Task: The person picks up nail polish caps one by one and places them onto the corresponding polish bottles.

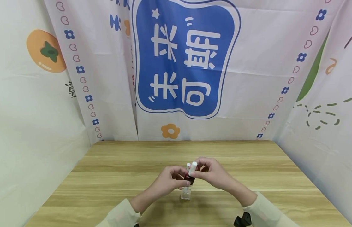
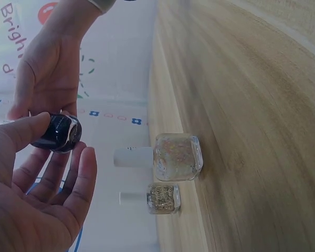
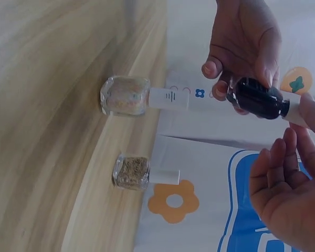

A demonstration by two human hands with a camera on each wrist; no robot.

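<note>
A nail polish bottle (image 1: 189, 179) with dark, nearly black-red polish is held up off the table between both hands. My left hand (image 1: 168, 179) grips its glass body between thumb and fingers. With thumb and fingertips, my right hand (image 1: 214, 171) pinches the white cap (image 3: 293, 111), which sits on the bottle's neck. Below the hands stands a larger clear bottle (image 2: 178, 157) of pale glitter polish, its white cap on. A smaller bottle of gold glitter polish (image 3: 131, 172), also white-capped, stands upright near it; the hands mostly hide it in the head view.
All this is on a wood-grain table (image 1: 122, 160). Printed white cloth (image 1: 258, 69) hangs along the back and both sides. A black object (image 1: 242, 219) lies by the right sleeve at the front edge of the head view.
</note>
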